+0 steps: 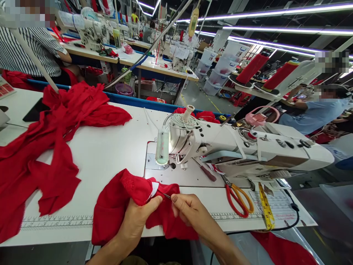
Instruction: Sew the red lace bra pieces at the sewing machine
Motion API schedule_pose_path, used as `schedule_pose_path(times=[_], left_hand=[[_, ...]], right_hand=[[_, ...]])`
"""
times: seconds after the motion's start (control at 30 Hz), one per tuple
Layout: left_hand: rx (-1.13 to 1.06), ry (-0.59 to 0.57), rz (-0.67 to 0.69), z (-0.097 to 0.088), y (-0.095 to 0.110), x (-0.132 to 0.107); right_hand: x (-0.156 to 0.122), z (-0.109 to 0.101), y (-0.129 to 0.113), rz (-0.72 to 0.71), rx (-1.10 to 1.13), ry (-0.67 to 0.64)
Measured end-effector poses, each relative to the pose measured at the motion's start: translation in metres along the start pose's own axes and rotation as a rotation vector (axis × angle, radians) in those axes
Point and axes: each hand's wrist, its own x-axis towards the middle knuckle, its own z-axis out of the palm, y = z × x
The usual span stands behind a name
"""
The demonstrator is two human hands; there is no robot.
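A red fabric piece [110, 206] lies gathered at the front of the sewing table, with a white label [154, 189] on its raised, folded edge. My left hand [134, 219] is closed on this cloth, thumb just below the label. Closed in a pinch, my right hand [191, 210] holds a thin pointed metal tool [166, 195]. Its tip reaches to the fabric beside the label; the rest is hidden in my fingers. Behind the cloth stands a white sewing machine [220, 138], its needle area a little beyond my hands.
Scissors [239, 200] with red and orange handles and a dark-handled tool [207, 172] lie right of my hands. A yellow tape measure [266, 209] hangs over paper. Red cloth [60, 136] is heaped left. Co-workers sit at back left and right; thread cones [252, 69] stand behind the machine.
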Motion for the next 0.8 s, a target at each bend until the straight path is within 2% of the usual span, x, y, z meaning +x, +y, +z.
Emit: schedule_pose_path(times=[0.07, 0.17, 0.3, 0.4, 0.57, 0.63, 0.73, 0.8], left_hand=[[0.004, 0.008, -0.009, 0.0, 0.0, 0.0], [-0.013, 0.001, -0.017, 0.0, 0.0, 0.001], [-0.018, -0.001, -0.017, 0.001, 0.0, 0.001], [-0.009, -0.006, -0.014, 0.001, -0.001, 0.002], [-0.025, -0.017, -0.006, -0.002, -0.004, 0.001], [-0.013, -0.017, -0.006, -0.003, -0.005, 0.001], [0.006, 0.016, -0.002, -0.003, -0.006, 0.002], [0.012, 0.001, 0.014, -0.002, -0.005, 0.003]], right_hand=[[0.0, 0.0, 0.0, -0.016, -0.025, 0.009], [-0.002, 0.0, 0.0, -0.125, -0.196, 0.084], [-0.003, 0.0, 0.002, -0.174, -0.332, 0.126], [-0.002, -0.001, 0.002, -0.208, -0.351, 0.147], [-0.002, -0.009, -0.005, -0.21, -0.238, 0.118], [-0.002, -0.01, -0.008, -0.213, -0.225, 0.169], [0.0, -0.005, -0.009, -0.228, -0.301, 0.254], [0.003, 0.002, -0.009, -0.248, -0.376, 0.249]])
